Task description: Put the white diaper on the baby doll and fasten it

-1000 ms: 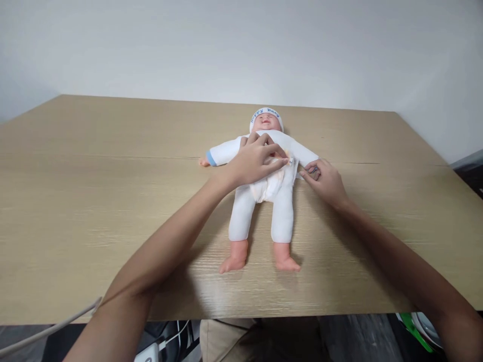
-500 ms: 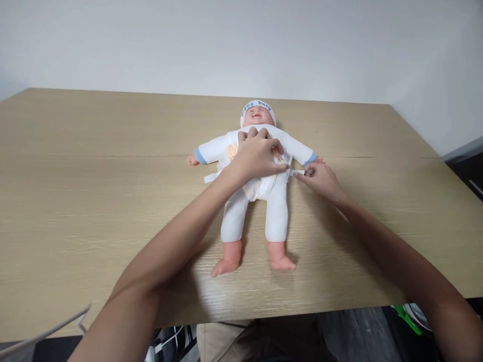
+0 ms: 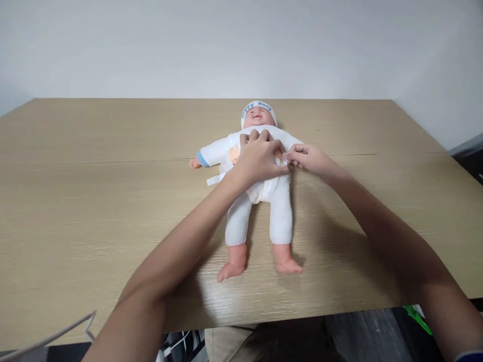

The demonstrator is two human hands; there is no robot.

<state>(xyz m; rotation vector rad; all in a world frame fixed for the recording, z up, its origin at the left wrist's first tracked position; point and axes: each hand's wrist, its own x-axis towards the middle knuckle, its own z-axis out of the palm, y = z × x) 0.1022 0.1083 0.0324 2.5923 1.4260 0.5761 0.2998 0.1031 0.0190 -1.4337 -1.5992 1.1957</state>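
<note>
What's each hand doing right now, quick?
Left hand: flat, open, pressing on the doll at its belly.
Right hand: pinching the diaper tab at the doll's side.

The only writing in view stands on the white headband (image 3: 258,106) of the baby doll (image 3: 260,186) lying on its back on the wooden table (image 3: 94,201). Blue letters run in an arc across the band above the doll's forehead (small and partly blurred at this distance). The second word reads "Baby"; the first looks like "Happy", though its middle letters cannot be made out with certainty. No other label, brand, number or sign can be read on the doll's clothing or the table.
</note>
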